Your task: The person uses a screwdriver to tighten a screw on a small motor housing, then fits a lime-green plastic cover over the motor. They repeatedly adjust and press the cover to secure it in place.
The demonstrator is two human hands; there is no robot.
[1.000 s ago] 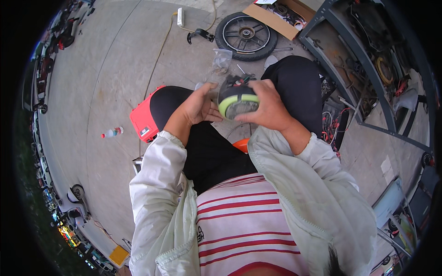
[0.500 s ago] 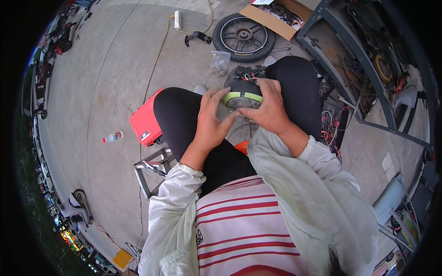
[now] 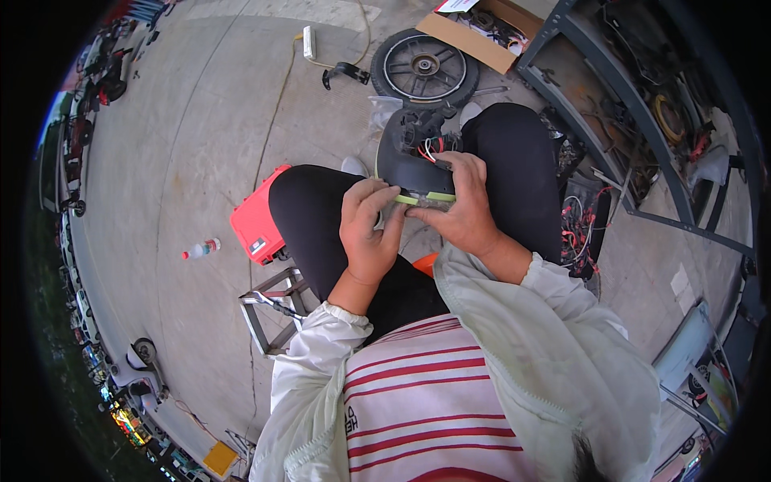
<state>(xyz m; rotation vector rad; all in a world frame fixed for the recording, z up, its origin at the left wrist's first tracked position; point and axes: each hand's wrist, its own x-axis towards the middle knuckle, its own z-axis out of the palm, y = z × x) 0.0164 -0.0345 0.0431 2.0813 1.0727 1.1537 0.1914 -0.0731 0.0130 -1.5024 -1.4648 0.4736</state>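
Between my knees is a rounded black housing [image 3: 400,167] with lime-green trim, like a scooter headlight shell. Its open back faces away from me and shows black fittings and red, white and black wires [image 3: 434,148]. My left hand [image 3: 367,230] is closed on the near left edge, fingers on the green trim and thumb underneath. At the near right edge my right hand [image 3: 467,213] grips it too, with fingers over the side close to the wires and the thumb along the front rim. The front face is mostly turned out of sight.
Beyond the housing lie a wheel with tyre [image 3: 424,67], a clear plastic bag [image 3: 384,112] and a cardboard box [image 3: 470,44] of parts. A red case [image 3: 259,218], metal frame [image 3: 273,309] and bottle [image 3: 201,248] are on my left. A grey metal rack [image 3: 634,96] stands right.
Both hands have tipped the housing, so its grey front face has turned downward and more of the black shell and wires shows. The grip stays on the green-trimmed edge.
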